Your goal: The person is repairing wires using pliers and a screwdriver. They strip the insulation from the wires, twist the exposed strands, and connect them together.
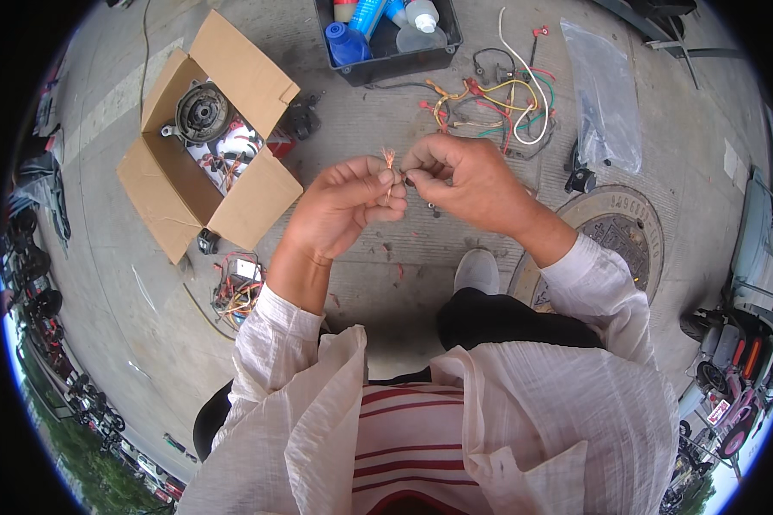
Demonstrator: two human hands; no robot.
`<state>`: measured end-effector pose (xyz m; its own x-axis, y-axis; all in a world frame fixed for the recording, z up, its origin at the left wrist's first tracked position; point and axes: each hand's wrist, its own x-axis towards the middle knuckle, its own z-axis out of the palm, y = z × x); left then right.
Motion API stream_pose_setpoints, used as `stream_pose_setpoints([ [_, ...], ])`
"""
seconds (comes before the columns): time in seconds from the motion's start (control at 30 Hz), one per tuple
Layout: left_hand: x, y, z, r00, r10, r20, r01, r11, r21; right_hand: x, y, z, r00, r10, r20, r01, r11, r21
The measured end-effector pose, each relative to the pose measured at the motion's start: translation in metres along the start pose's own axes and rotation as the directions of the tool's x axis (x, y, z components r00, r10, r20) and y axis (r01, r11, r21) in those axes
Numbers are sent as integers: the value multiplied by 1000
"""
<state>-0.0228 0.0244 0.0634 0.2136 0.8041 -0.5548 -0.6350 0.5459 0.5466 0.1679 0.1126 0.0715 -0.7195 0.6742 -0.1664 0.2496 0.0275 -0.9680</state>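
In front of my body, both hands are raised close together above the ground. My left hand (339, 202) pinches a short length of stripped copper wire (389, 158) between thumb and fingers, and its fine bare strands fan out upward. Right beside it, the fingertips of my right hand (464, 178) are pressed together by the wire, at a small dark bit too tiny to name. Beyond my right hand lies a loose tangle of wires (489, 101) in yellow, red, green, black and white, some with red terminal ends.
An open cardboard box (262, 190) at the left holds a round metal part (203, 112) and wires. Left of my knees lies a wire bundle (236, 292). A black bin (391, 70) of bottles stands ahead. At the right are a clear plastic bag (605, 103) and a manhole cover (636, 223).
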Motion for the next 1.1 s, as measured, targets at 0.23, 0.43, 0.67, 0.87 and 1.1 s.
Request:
stream_pose_setpoints([
  [0.23, 1, -1, 1, 1000, 5, 0, -5, 1000, -19, -1, -1, -1, 988, -142, -55, 130, 975, -180],
  [0.43, 3, 2, -14, 997, 15, -77, -19, 999, -51, 2, -2, -13, 977, -98, -187, 93, 995, -33],
  [0.67, 3, 2, -9, 994, -48, -102, 45, 999, -25, 3, -12, -14, 975, -217, 43, 222, 960, -172],
  [0.87, -1, 2, -2, 993, -103, -57, 103, 995, 9, 6, -7, -4, 906, -421, 45, 395, 803, -447],
  [1.1, -3, 1, 0, 997, -65, -36, 68, 995, 78, 4, -7, -1, 897, -438, 68, 399, 732, -552],
])
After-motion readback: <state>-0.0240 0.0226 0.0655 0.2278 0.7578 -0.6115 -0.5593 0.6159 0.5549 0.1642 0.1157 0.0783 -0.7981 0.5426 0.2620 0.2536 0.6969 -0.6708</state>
